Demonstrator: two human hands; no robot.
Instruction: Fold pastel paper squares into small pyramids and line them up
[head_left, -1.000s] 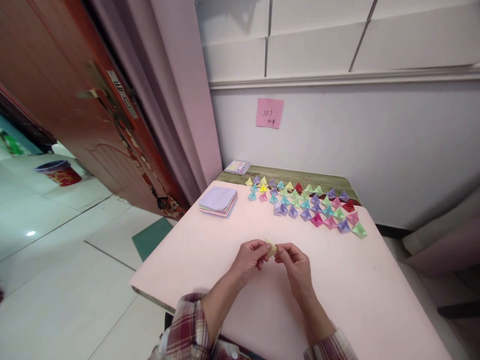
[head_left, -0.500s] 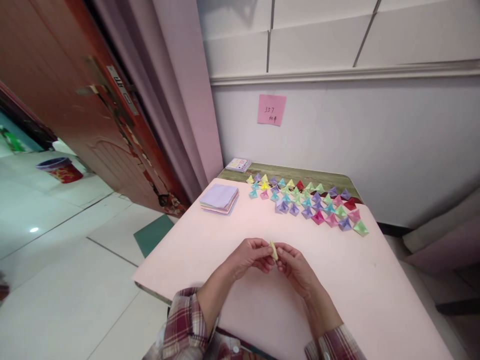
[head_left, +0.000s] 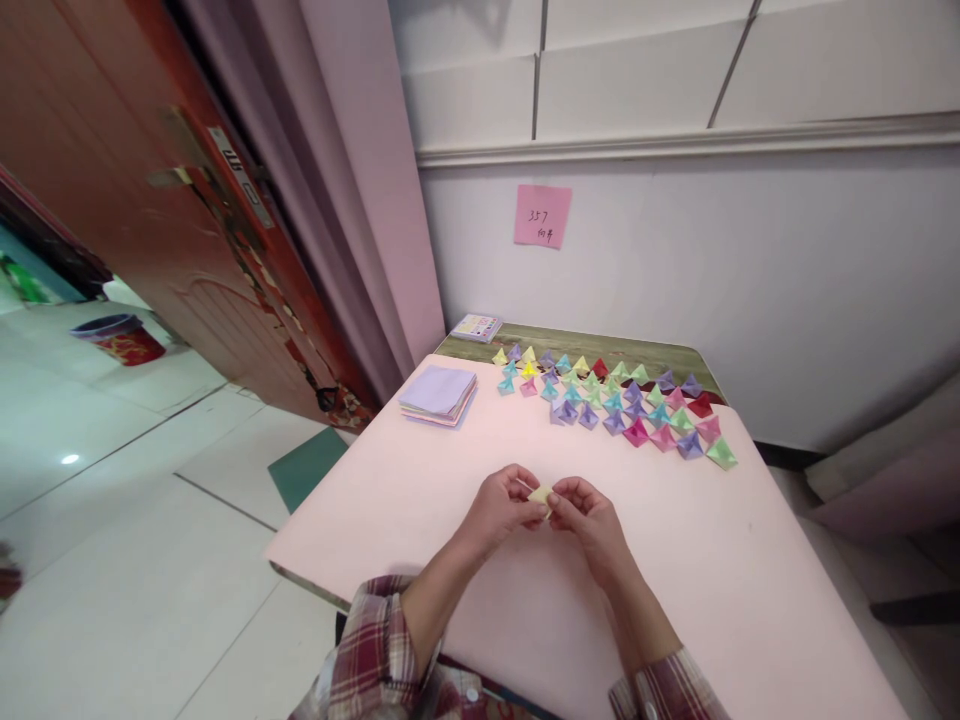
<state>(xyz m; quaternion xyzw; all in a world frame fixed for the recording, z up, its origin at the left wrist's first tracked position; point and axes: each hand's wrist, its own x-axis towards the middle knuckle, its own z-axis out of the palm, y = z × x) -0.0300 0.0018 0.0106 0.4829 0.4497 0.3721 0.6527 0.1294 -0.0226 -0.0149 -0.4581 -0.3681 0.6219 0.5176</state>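
Note:
Between my two hands is a small folded piece of pale yellow paper (head_left: 541,494), its flat face turned up toward me. My left hand (head_left: 504,508) pinches its left side with thumb and fingers. On the other side my right hand (head_left: 588,516) grips the right edge, thumb on top. Both hands are just above the pink tabletop (head_left: 420,510), near the front. Beyond them stand rows of small folded paper pieces (head_left: 636,432) in purple, green, blue, pink, yellow and red. A stack of square paper sheets (head_left: 439,392), lilac on top, lies to the left.
A printed packet (head_left: 477,327) lies at the table's far left corner. A pink note (head_left: 542,216) is stuck on the wall behind. To the left are a purple curtain (head_left: 367,180), a red-brown door (head_left: 150,200) and a bin (head_left: 120,339) on the tiled floor.
The yellow folded paper has turned from edge-on to showing its flat face. My fingers have shifted around it, and both hands have moved up slightly.

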